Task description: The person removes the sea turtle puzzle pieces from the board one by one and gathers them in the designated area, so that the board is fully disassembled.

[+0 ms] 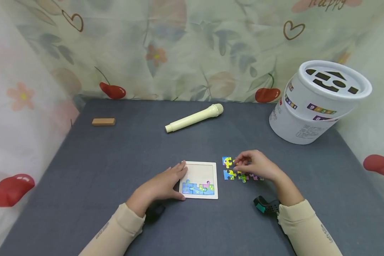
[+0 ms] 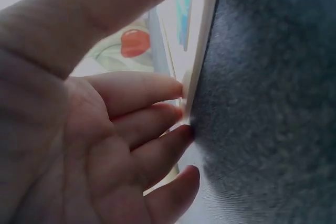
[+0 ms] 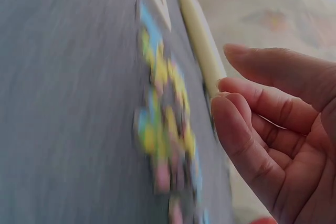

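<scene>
A square pale puzzle tray (image 1: 216, 179) lies in front of me, with several joined blue, green and pink pieces (image 1: 197, 189) along its near side. Against the tray's left edge rests my left hand (image 1: 161, 184), fingertips at the far corner and thumb by the near one. In the left wrist view its fingers (image 2: 157, 90) touch the rim. My right hand (image 1: 257, 165) hovers over colourful loose puzzle pieces (image 1: 229, 175) right of the tray, partly hiding them. Its fingers are loosely bent, and the right wrist view shows nothing held between the fingertips (image 3: 231, 114).
A cream toy microphone (image 1: 193, 118) lies beyond the tray. A small wooden block (image 1: 103, 122) is at the far left. The white tub (image 1: 307, 110) with a slotted lid stands at the back right. Printed curtains (image 1: 185, 71) border the dark table (image 1: 115, 153).
</scene>
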### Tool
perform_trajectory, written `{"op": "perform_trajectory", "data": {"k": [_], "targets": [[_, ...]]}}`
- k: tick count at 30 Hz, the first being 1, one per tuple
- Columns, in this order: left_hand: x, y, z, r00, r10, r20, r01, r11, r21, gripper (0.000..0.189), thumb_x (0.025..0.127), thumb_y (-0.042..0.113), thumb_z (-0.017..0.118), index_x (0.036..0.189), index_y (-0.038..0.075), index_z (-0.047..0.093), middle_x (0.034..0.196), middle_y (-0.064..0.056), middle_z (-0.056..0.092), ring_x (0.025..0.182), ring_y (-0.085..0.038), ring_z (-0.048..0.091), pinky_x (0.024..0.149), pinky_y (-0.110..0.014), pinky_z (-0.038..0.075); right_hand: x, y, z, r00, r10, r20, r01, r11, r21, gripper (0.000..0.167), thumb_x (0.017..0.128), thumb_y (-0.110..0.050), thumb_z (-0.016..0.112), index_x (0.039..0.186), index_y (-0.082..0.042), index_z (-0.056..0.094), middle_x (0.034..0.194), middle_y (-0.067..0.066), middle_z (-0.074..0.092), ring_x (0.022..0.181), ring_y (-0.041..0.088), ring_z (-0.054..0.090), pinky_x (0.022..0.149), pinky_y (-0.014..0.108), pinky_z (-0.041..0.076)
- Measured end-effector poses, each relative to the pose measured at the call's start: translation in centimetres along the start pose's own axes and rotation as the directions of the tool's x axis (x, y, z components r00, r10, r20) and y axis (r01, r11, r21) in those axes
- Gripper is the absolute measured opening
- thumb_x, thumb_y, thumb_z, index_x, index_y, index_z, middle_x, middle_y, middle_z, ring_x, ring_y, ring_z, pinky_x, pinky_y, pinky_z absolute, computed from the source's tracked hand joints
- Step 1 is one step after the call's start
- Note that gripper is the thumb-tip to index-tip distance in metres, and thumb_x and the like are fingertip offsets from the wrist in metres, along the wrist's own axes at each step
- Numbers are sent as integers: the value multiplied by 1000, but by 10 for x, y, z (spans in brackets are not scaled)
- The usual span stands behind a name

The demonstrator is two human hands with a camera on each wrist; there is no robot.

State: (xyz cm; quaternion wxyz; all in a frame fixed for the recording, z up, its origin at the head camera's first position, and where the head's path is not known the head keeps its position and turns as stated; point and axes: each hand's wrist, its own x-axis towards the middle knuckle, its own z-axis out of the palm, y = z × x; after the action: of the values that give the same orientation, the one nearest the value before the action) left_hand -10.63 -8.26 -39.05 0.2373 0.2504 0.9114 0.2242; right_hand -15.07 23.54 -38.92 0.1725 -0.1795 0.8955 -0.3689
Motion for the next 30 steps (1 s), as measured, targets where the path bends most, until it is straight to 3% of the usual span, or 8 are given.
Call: {"op": "perform_trajectory", "data": {"k": [4,15,20,30], "targets": [[-1,-2,-1,1000,-9,-4,9,1000,-23,84,77,26,76,144,3,31,156,-9,16,144,-24,16,117,-42,19,15,-18,8,998,-59,25,59,998,-18,22,80,-18,73,95,-2,68,75,1,61,68,11,53,58,22,46],[3,-4,-1,1000,-3,-16,3,1000,-10,84,76,28,77,144,3,33,156,-10,19,143,-27,21,115,-45,23,43,-48,36,989,-111,96,109,994,22,25,79,-16,73,98,-1,68,78,2,64,69,9,55,61,22,47],[1,-5,-2,1000,-28,-9,28,1000,-10,84,77,31,76,145,7,32,156,-6,18,143,-26,21,114,-44,25,54,-64,53,970,-153,190,154,988,13,26,79,-17,74,99,-2,68,78,2,65,67,6,55,62,20,48],[-1,-5,-3,1000,3,-22,-4,999,-43,84,78,29,76,145,8,31,156,-10,18,142,-30,22,112,-48,27,63,-85,75,940,-168,297,176,984,1,18,78,-14,75,91,-5,68,75,-1,64,60,4,54,56,18,47]]}}
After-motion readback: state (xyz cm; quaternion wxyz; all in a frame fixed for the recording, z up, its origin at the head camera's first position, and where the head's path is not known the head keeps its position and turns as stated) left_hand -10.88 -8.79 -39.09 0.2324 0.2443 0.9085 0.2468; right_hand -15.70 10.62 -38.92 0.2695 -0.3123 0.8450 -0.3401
